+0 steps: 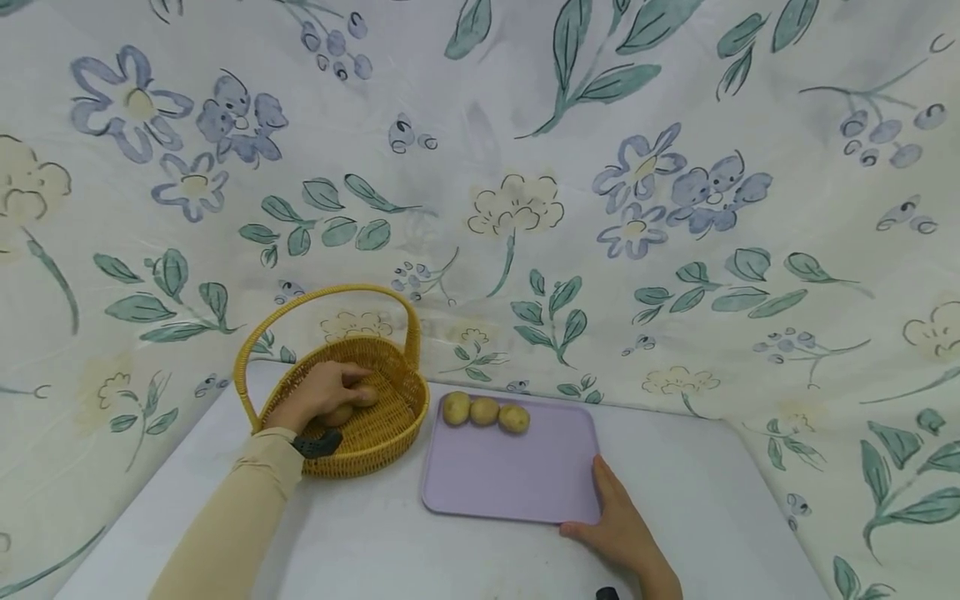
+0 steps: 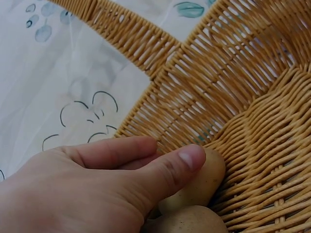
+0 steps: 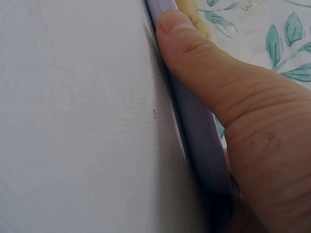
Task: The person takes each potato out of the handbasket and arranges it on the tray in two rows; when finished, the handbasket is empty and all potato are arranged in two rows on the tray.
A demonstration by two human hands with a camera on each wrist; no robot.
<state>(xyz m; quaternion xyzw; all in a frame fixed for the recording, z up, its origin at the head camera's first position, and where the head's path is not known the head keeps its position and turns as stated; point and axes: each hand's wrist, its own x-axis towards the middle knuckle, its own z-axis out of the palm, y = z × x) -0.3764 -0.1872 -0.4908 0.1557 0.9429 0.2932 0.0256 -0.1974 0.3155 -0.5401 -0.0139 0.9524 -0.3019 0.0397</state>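
My left hand [image 1: 322, 390] reaches into a yellow-brown wicker basket [image 1: 367, 465] with a tall arched handle. Its thumb and fingers pinch a potato [image 2: 210, 172] inside, partly hidden by the thumb. Just below that one lies another potato [image 2: 189, 221], close to the palm. At the near right corner of a lilac tray [image 1: 510, 475], my right hand [image 1: 621, 533] grips the rim, thumb along the front edge and fingers at the right side. Three potatoes stand in a row along the tray's back left: a left one [image 1: 456, 408], a middle one [image 1: 484, 411] and a right one [image 1: 514, 418].
The basket stands left of the tray on a white table [image 1: 375, 533]. Its handle [image 1: 330, 292] arches above the left forearm. Behind the table hangs a floral cloth [image 1: 465, 250]. A small black object [image 1: 607, 593] shows at the bottom edge by the right wrist.
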